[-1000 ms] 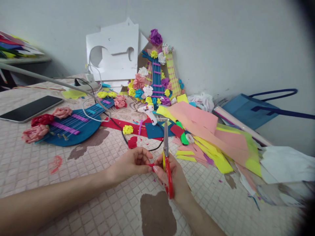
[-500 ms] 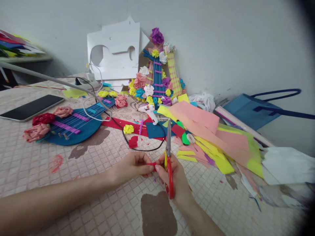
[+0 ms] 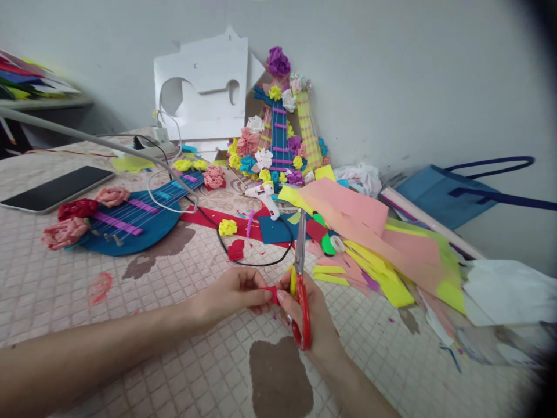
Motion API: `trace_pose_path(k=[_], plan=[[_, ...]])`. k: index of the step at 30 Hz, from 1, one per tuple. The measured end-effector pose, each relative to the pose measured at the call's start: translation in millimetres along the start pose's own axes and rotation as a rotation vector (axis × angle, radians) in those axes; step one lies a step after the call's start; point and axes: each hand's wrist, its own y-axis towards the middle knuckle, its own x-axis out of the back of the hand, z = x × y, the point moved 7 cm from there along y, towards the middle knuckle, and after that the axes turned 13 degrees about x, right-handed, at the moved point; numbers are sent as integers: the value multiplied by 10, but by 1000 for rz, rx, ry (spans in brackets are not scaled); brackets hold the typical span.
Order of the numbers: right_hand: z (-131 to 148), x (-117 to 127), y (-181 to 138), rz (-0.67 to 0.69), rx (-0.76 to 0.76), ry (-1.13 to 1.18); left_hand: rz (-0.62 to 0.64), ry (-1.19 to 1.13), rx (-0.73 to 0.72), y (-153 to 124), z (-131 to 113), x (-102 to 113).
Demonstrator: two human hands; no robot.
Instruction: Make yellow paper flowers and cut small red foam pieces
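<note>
My left hand pinches a small red paper piece between thumb and fingers, low in the middle of the view. My right hand meets it from the right and also touches the red piece with its fingertips. The same hand grips red-handled scissors, blades closed and pointing away from me. Both hands hover just above the tiled table cover.
A heap of pink and yellow paper sheets lies to the right, a white glue gun with its black cord behind the hands. A blue paper guitar with roses, a phone and a flower-covered guitar against the wall stand further back.
The hands have stayed together, shifting slightly right and down. The red piece shows a little more between the fingertips, and the scissors tilted slightly.
</note>
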Motion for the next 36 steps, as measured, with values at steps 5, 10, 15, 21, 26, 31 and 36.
trace_pose_path(k=[5, 10, 15, 21, 26, 31, 36], plan=[[27, -12, -5, 5, -4, -22, -6, 0, 3, 2, 20, 14], [16, 4, -27, 13, 3, 1, -23, 9, 7, 1, 3, 16], [16, -4, -33, 44, 9, 59, -32, 81, -34, -13, -61, 11], [66, -42, 14, 57, 25, 7, -61, 157, -76, -36, -71, 7], [89, -44, 28, -1, 11, -50, -65, 169, -136, -45, -72, -7], [64, 8, 19, -69, 22, -25, 11, 110, -109, -16, -40, -21], [37, 21, 20, -74, 26, -2, 24, 62, -35, -13, -19, -22]])
